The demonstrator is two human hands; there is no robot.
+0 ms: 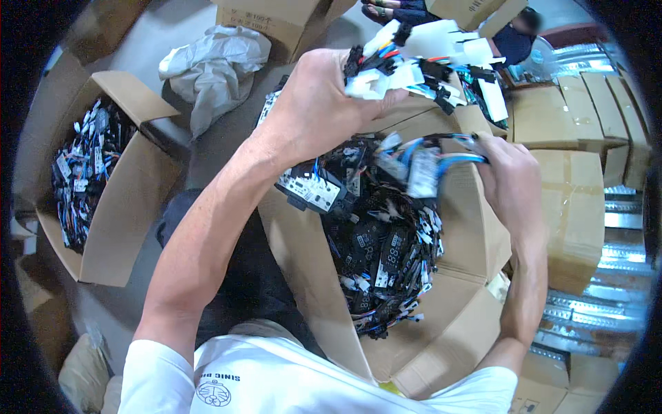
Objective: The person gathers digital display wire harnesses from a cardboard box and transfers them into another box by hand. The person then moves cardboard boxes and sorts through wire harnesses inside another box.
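Observation:
My left hand (321,103) is raised over the far side of an open cardboard box, closed around a bundle of wire harnesses (396,62) with white tags and black and coloured leads. On the right, my right hand (510,176) is closed on blue and black wires (452,157). A white-labelled piece (423,172) beside these wires is blurred by motion. Below my left wrist is a black module with a white board face (314,190); whether it hangs or rests is unclear. The cardboard box (303,255) holds a heap of black display modules (372,252) with wires.
At the left stands another open carton (127,207) filled with wired modules (86,172). A crumpled white sack (217,69) lies behind it. Closed cartons (569,207) are stacked on the right near metal strips (624,221). Another person (514,45) is at the far right.

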